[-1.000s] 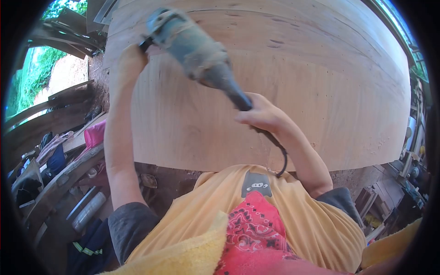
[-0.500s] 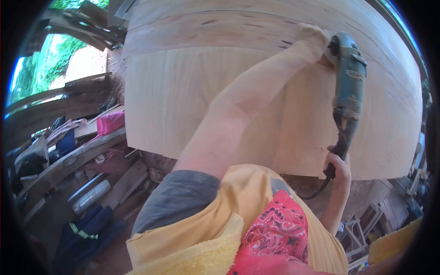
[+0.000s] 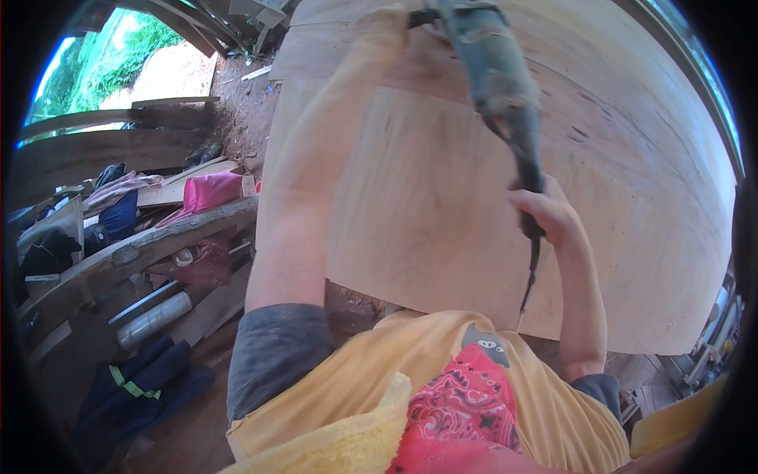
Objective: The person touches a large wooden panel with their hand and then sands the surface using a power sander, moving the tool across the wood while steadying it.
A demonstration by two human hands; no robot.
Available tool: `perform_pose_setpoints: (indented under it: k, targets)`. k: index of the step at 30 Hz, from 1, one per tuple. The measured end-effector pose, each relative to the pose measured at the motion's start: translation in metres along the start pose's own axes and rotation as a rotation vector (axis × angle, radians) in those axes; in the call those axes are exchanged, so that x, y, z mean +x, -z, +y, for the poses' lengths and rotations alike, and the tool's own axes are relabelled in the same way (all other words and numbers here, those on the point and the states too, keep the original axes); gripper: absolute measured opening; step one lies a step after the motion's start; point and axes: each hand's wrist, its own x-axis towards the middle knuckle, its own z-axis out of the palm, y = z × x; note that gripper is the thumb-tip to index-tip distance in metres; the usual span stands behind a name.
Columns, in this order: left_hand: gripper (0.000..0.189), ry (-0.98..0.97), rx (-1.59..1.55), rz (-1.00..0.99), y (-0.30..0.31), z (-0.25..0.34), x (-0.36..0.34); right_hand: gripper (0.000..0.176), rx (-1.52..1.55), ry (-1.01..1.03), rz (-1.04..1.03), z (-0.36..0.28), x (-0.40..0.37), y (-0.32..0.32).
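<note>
A blue-green angle grinder [image 3: 496, 67] with a long dark rear handle lies across the far half of a broad pale wooden panel [image 3: 426, 205]. My left hand [image 3: 384, 30] is closed around its black side handle [image 3: 424, 17] near the top edge of the view. Lower down, my right hand [image 3: 553, 212] wraps the end of the rear handle, and the power cord [image 3: 530, 276] hangs from there toward my body. The grinder's head is partly cut off by the top of the view, so its disc cannot be made out.
On the left, a rough timber beam [image 3: 142, 246] runs beside a pink cloth [image 3: 212, 193], a silvery cylinder [image 3: 155, 320] and dark clothing [image 3: 142, 387] with a reflective strip. Scrap wood lies at the upper left. Assorted items crowd the lower right, beyond the panel's edge.
Both hands have carried the grinder leftward and farther away over the panel. It now tilts with its head to the left. The view has also shifted.
</note>
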Motion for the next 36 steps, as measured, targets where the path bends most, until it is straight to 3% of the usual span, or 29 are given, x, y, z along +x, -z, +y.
perform_pose_setpoints:
  k: [3, 8, 12, 18, 27, 29, 32, 36]
  targets:
    - [0.015, 0.082, 0.105, -0.065, 0.030, -0.085, -0.018, 0.033, -0.044, 0.010, -0.139, -0.034, 0.038, -0.051]
    - [0.025, 0.347, 0.265, -0.195, 0.064, -0.173, -0.031, 0.030, -0.128, 0.071, -0.258, -0.070, 0.093, -0.105]
    - [0.025, 0.407, 0.334, -0.210, 0.078, -0.192, -0.040, 0.034, -0.138, 0.095, -0.303, -0.086, 0.101, -0.123]
    - [0.020, 0.299, 0.265, -0.197, 0.056, -0.121, -0.022, 0.031, -0.153, 0.046, -0.215, -0.060, 0.067, -0.061]
    - [0.019, -0.077, 0.004, -0.200, 0.016, 0.095, 0.021, 0.032, 0.133, -0.030, 0.144, 0.021, -0.051, 0.038]
    - [0.016, -0.258, -0.049, -0.091, 0.004, 0.129, 0.022, 0.036, 0.150, -0.030, 0.194, 0.047, -0.066, 0.057]
    - [0.017, -0.257, -0.122, -0.069, -0.020, 0.180, 0.031, 0.036, 0.184, -0.046, 0.255, 0.062, -0.083, 0.074]
    - [0.017, -0.276, -0.085, -0.186, 0.003, 0.213, 0.045, 0.031, 0.228, -0.034, 0.314, 0.067, -0.086, 0.073]
